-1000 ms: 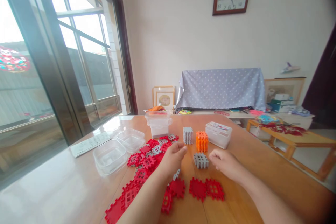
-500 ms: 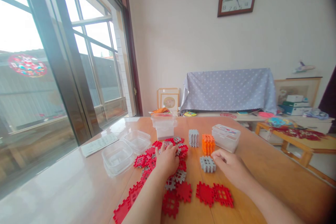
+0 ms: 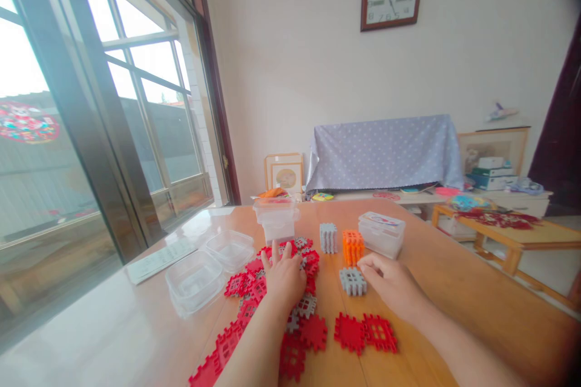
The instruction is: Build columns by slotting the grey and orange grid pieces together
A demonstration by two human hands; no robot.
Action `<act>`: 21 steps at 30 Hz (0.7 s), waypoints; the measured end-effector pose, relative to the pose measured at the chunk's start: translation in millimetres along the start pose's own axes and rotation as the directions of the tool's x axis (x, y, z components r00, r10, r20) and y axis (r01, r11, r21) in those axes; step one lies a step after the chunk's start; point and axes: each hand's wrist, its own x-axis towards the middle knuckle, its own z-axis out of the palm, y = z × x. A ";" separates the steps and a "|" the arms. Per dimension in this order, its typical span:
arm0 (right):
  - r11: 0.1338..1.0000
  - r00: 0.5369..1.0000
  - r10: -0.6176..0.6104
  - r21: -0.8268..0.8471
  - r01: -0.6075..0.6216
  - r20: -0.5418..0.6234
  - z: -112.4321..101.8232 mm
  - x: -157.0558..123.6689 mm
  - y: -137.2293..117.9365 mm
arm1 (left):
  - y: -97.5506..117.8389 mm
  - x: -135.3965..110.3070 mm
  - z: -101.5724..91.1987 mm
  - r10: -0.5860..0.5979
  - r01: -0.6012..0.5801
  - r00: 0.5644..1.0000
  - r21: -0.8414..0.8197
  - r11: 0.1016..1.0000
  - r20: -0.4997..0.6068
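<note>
My left hand (image 3: 285, 278) lies palm down over the pile of red and grey toothed square tiles (image 3: 258, 289), its fingers spread. My right hand (image 3: 391, 283) has its fingers curled together beside the grey tile stack (image 3: 353, 282); whether anything is between them is hidden. Just behind that stack stands an orange tile stack (image 3: 353, 247), close to my right fingertips. Another grey stack (image 3: 328, 237) stands upright to the left of the orange one. Two red tiles (image 3: 349, 332) lie flat in front of the stacks, one solid and one with window-like openings.
Two open clear plastic containers (image 3: 175, 290) sit left of the pile. A clear box (image 3: 276, 233) stands behind it, and a lidded clear box (image 3: 394, 236) is behind my right hand. A printed sheet (image 3: 158, 260) lies near the table's left edge.
The whole view has shifted slightly, so the room appears further left. My left hand's fingers are spread wider over the pile. My right hand has stayed beside the grey stack.
</note>
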 end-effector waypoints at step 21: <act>0.999 0.999 -0.038 0.015 0.038 -0.005 -3.8 -3.2 -14.7 | 29.2 -25.5 -59.5 0.180 -0.139 0.927 -0.143 0.980 0.329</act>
